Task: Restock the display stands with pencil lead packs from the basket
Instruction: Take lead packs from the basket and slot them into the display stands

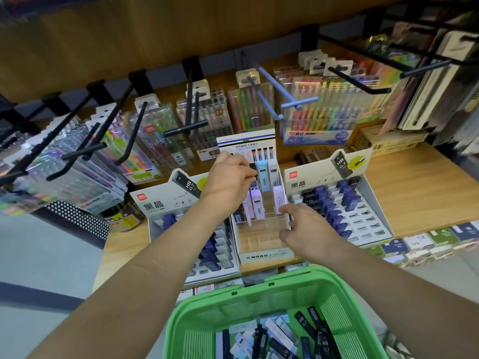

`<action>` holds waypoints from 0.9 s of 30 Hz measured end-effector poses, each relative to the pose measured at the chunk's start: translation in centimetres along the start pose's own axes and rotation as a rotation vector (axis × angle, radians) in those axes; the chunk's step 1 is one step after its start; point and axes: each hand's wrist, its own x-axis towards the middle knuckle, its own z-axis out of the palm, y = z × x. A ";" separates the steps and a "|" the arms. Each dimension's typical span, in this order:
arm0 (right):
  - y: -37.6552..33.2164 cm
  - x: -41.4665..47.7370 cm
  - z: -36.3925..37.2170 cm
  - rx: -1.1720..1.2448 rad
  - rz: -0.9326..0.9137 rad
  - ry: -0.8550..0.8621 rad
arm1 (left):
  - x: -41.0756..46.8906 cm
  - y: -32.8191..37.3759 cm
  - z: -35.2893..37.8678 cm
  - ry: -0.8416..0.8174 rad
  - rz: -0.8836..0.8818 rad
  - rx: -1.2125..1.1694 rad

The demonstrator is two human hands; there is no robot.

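A clear acrylic display stand (264, 252) marked MONO sits in the middle of the wooden shelf, with pale lead packs (263, 174) in its back rows. My left hand (230, 174) pinches a dark lead pack (252, 168) at the stand's back row. My right hand (303, 224) grips the stand's right wall with thumb and fingers. A green basket (259, 301) at the bottom holds several black, white and blue lead packs (280, 335). White card stands flank the clear one, the left stand (155, 203) and the right stand (373, 203), both holding dark blue packs.
Black hooks (186, 130) with hanging pen packs jut out over the back of the shelf. A blue hook (285, 99) reaches forward above the middle stand. A jar (127, 218) stands at the shelf's left end. More small packs (427, 242) line the shelf front at right.
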 end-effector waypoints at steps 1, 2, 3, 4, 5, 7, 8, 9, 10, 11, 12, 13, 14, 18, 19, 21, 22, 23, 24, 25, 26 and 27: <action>0.0 0.0 0.0 0.000 0.000 -0.003 | -0.1 -0.1 0.0 0.002 0.024 0.018; 0.0 -0.1 0.0 0.000 0.001 -0.005 | -0.3 -0.2 0.0 0.005 0.024 0.010; 0.1 -0.1 -0.1 -0.003 0.001 -0.006 | -0.5 -0.2 -0.1 0.015 0.014 -0.006; 0.1 -0.1 0.0 -0.007 -0.001 -0.006 | -0.8 -0.3 -0.2 0.035 0.004 -0.019; 0.1 0.0 0.0 -0.011 -0.004 -0.006 | -1.3 -0.3 -0.2 0.065 -0.017 -0.027; 0.0 0.0 0.0 -0.015 -0.004 -0.006 | -2.7 -0.2 -0.1 0.111 -0.073 -0.009; 0.0 0.0 0.0 -0.015 -0.003 -0.007 | -3.4 -0.1 0.1 0.100 -0.099 0.012; 0.0 0.0 0.1 -0.015 -0.003 -0.008 | -3.9 0.0 0.5 0.061 -0.121 0.025; 0.0 0.0 0.1 -0.013 -0.004 -0.010 | -4.4 0.0 0.9 0.016 -0.140 0.021; -0.1 0.0 0.1 -0.012 -0.004 -0.012 | -4.7 0.0 1.2 -0.013 -0.159 0.007; -0.1 0.0 0.1 -0.011 -0.005 -0.012 | -4.9 0.0 1.4 -0.020 -0.176 -0.008; 0.0 0.0 0.1 -0.013 -0.005 -0.011 | -5.0 -0.1 1.4 -0.009 -0.195 -0.021; 0.0 -0.1 0.1 -0.017 -0.005 -0.009 | -5.1 -0.3 1.5 0.014 -0.209 -0.027; 0.1 -0.1 0.1 -0.022 -0.003 -0.011 | -5.0 -0.4 1.7 0.071 -0.221 0.036; 0.0 -0.1 0.1 -0.024 -0.005 -0.012 | -4.9 -0.3 1.8 0.070 -0.224 0.067; -0.2 -0.1 0.2 -0.024 -0.006 -0.012 | -4.4 -0.1 2.0 0.063 -0.243 0.094; -0.2 -0.1 0.2 -0.022 -0.006 -0.012 | -4.3 0.0 2.2 0.060 -0.253 0.084; -0.2 0.0 0.2 -0.021 -0.005 -0.011 | -4.2 0.2 2.3 0.058 -0.261 0.064; -0.2 0.0 0.2 -0.021 -0.005 -0.012 | -4.2 0.2 2.4 0.060 -0.266 0.040; -0.1 0.0 0.2 -0.021 -0.005 -0.014 | -4.2 0.2 2.4 0.064 -0.269 0.014; 0.0 0.0 0.2 -0.022 -0.008 -0.016 | -4.2 0.0 2.4 0.069 -0.269 -0.008; 0.0 0.0 0.2 -0.023 -0.009 -0.019 | -4.2 -0.1 2.4 0.072 -0.269 -0.024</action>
